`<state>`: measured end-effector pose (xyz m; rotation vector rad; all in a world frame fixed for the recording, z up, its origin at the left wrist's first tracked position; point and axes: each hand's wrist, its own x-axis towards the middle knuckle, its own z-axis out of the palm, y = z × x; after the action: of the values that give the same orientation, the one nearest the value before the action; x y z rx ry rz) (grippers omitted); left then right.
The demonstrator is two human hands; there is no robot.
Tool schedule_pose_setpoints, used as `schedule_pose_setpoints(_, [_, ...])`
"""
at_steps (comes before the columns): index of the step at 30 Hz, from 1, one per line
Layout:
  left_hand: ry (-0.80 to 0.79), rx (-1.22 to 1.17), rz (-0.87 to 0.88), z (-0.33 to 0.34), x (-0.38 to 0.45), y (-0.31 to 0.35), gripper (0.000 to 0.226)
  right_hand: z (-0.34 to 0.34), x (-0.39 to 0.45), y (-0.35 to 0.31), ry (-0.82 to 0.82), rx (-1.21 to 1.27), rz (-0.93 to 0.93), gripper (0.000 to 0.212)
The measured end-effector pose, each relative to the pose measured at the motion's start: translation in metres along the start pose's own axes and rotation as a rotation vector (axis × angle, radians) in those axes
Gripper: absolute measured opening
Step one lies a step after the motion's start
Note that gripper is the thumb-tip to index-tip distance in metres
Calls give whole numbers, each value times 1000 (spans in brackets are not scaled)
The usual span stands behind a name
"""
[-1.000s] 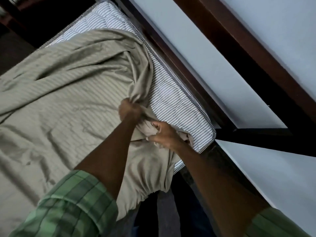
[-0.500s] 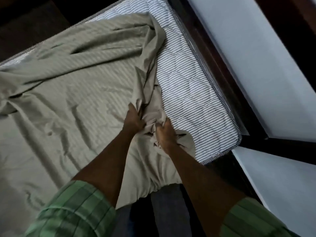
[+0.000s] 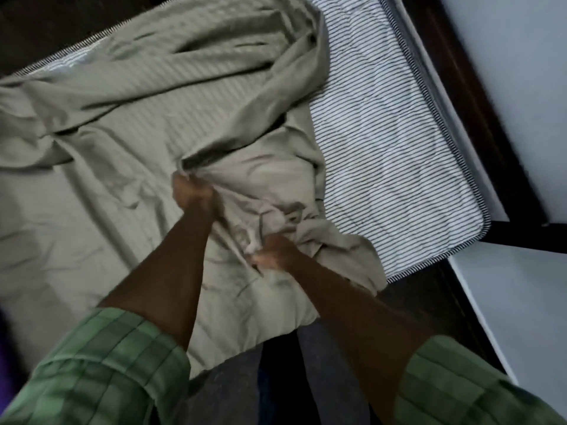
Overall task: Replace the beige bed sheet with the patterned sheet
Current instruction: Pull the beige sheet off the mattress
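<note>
The beige bed sheet (image 3: 101,185) lies crumpled over most of the mattress, its right side pulled off and bunched toward the middle. My left hand (image 3: 193,194) grips a gathered fold of the sheet. Lower and to the right, my right hand (image 3: 273,251) grips another bunch of it near the bed's near edge. The bare mattress (image 3: 386,154), white with thin dark stripes and a dotted piping edge, shows at the right. No patterned sheet is in view.
A dark wooden bed frame (image 3: 478,102) runs along the mattress's right side against a pale wall (image 3: 521,72). My green checked sleeves fill the bottom corners. Dark floor lies beyond the far left edge of the bed.
Both hands have dragged the bunched sheet further left, away from the wall side, baring more striped mattress. My hands have moved apart, the left one higher than the right.
</note>
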<state>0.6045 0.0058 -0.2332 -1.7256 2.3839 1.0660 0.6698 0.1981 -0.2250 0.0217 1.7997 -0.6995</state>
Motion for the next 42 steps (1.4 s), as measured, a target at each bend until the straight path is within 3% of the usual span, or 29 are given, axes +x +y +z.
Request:
schedule_pose_setpoints(2, [-41, -70, -196, -7, 12, -9, 54, 15, -3, -5, -208, 204, 41, 61])
schedule_pose_setpoints(3, [-107, -6, -218, -8, 7, -14, 66, 23, -1, -6, -151, 322, 20, 54])
schedule_pose_setpoints(5, [-203, 259, -50, -5, -13, -26, 88, 29, 5, -10, 256, 441, -55, 39])
schedule_pose_setpoints(7, [-197, 443, 193, -1, -35, -35, 99, 15, 6, -12, 736, 308, -142, 22])
schedule_pose_setpoints(9, [-129, 497, 380, 6, -50, -40, 99, -10, 11, -10, 997, 142, -240, 14])
schedule_pose_setpoints(10, [-84, 542, 457, 9, -54, -38, 99, -25, 15, -10, 1040, 63, -244, 22])
schedule_pose_setpoints(14, [38, 666, 640, 15, -48, -8, 91, -63, 42, -12, 933, -86, -244, 43])
schedule_pose_setpoints(18, [-155, 680, 851, 20, -16, 25, 53, -61, 51, -34, 616, -311, -275, 33])
schedule_pose_setpoints(22, [-336, 702, 1027, 38, 18, 59, 40, -41, 56, -43, 554, -269, -227, 35])
schedule_pose_setpoints(27, [-505, 839, 815, 66, 61, 101, 57, -46, 74, -50, 642, -223, -208, 36])
schedule_pose_setpoints(29, [-557, 817, 851, 71, 75, 107, 65, -53, 83, -57, 712, -238, -229, 44])
schedule_pose_setpoints(32, [-422, 603, 987, 63, 83, 108, 51, -67, 97, -76, 941, -359, -227, 52])
schedule_pose_setpoints(34, [-294, 386, 960, 52, 92, 105, 41, -82, 104, -95, 1072, -435, -185, 55])
schedule_pose_setpoints(37, [-179, 196, 846, 29, 119, 95, 41, -103, 116, -123, 1062, -457, -180, 68])
schedule_pose_setpoints(39, [-41, 134, 642, 11, 149, 82, 44, -110, 124, -140, 957, -472, -210, 83])
schedule_pose_setpoints(42, [153, 61, -4, -4, 196, 52, 69, -107, 137, -160, 838, -558, -264, 89])
